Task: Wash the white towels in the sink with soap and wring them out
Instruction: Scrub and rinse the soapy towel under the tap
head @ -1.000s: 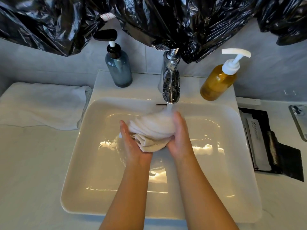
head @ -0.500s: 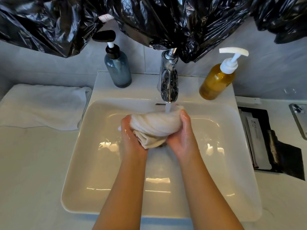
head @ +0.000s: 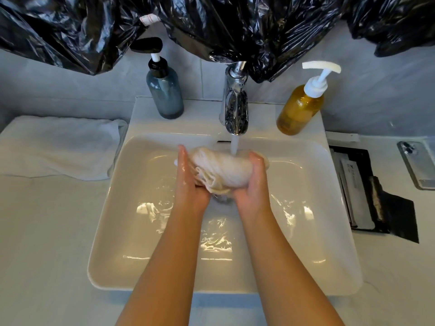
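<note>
1. Counter (head: 47,231) of pale stone ran across the whole view, with a white rectangular sink (head: 113,231) set on it (water glinted on the basin floor).
2. A grey tiled wall (head: 58,90) stood behind, and crinkled black plastic (head: 211,24) hung over its upper part.
3. The tap (head: 235,107) rose from the middle of the sink's back ledge. Its stream (head: 234,144) fell onto the wet towel (head: 223,170), which was bunched up over the basin just below the spout.
4. The left hand (head: 188,182) clasped the towel's left end. The right hand (head: 253,182) had its fingers curled round the right end (both hands glistened).
5. A blue-grey bottle (head: 166,92) stood left of the tap and an amber bottle (head: 299,109) right of it, both on the ledge.
6. A folded towel (head: 58,147) lay on the counter against the sink's left rim. A black tray (head: 367,191) and a phone (head: 416,163) lay to the right.
</note>
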`<state>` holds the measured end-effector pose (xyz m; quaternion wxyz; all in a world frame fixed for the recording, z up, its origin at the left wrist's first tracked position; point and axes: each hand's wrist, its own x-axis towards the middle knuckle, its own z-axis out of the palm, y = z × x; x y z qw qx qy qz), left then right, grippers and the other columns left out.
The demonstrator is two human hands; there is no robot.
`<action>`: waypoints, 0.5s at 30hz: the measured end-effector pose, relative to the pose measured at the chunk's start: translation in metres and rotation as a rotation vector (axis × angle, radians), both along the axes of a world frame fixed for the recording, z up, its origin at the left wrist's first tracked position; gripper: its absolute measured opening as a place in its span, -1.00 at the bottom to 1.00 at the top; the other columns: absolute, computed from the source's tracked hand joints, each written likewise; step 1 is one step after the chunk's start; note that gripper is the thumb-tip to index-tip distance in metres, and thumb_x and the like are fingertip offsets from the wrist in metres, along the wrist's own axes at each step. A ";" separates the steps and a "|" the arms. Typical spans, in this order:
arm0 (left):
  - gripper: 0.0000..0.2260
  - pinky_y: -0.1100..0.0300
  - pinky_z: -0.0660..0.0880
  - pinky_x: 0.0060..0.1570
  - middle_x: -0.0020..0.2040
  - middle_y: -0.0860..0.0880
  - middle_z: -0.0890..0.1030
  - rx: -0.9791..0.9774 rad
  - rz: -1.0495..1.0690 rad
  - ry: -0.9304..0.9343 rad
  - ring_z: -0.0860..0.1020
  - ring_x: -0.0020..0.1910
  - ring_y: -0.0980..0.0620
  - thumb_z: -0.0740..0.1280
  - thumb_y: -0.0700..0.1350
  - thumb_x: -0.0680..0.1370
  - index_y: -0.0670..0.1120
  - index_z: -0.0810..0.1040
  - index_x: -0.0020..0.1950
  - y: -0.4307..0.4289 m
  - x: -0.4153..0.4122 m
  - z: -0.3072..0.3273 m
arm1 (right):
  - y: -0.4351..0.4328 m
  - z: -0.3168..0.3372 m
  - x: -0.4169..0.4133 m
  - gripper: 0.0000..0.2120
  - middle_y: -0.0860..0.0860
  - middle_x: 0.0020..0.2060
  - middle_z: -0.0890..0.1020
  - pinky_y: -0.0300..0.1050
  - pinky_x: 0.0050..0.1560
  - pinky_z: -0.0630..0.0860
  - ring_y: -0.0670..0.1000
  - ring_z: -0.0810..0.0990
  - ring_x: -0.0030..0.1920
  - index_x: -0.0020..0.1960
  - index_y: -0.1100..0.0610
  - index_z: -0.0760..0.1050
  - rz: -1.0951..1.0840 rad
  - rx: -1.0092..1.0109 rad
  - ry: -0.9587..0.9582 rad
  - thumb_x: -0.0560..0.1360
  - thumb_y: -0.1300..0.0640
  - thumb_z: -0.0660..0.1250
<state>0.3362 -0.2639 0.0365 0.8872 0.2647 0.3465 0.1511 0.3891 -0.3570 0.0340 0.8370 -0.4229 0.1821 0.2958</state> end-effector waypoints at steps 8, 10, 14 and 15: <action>-0.16 -0.01 0.47 0.21 0.34 -0.20 0.47 0.606 -0.001 0.043 0.50 0.24 -0.03 0.51 0.02 0.33 -0.10 0.19 0.51 -0.031 -0.011 -0.031 | -0.002 -0.005 -0.002 -0.80 0.09 -0.22 0.60 -0.10 -0.17 0.53 0.09 0.59 -0.15 0.04 0.14 0.50 -0.114 0.036 0.288 0.55 0.06 0.19; -0.02 0.13 0.43 0.31 0.46 -0.02 0.35 0.619 0.043 0.211 0.43 0.35 0.09 0.56 0.01 0.29 -0.01 0.08 0.58 -0.033 -0.003 -0.023 | -0.005 0.002 -0.008 -0.83 0.10 -0.23 0.64 -0.02 -0.12 0.55 0.11 0.61 -0.12 0.01 0.16 0.53 -0.095 0.068 0.294 0.54 0.09 0.22; -0.05 0.05 0.57 0.16 0.46 -0.08 0.40 0.391 0.130 0.162 0.51 0.31 -0.05 0.56 0.11 0.25 0.03 0.19 0.55 -0.021 0.009 -0.022 | -0.007 -0.002 -0.010 -0.79 0.15 -0.05 0.64 -0.03 -0.18 0.61 0.13 0.64 -0.04 0.12 0.14 0.52 -0.041 -0.036 0.113 0.53 0.09 0.26; -0.09 0.05 0.60 0.04 0.40 -0.13 0.47 0.335 0.114 0.125 0.56 0.25 -0.09 0.55 0.12 0.24 -0.01 0.26 0.51 -0.019 0.008 -0.019 | -0.008 -0.001 -0.007 -0.78 0.16 -0.04 0.63 -0.04 -0.21 0.62 0.13 0.64 -0.05 0.14 0.13 0.52 -0.063 -0.063 0.087 0.52 0.11 0.29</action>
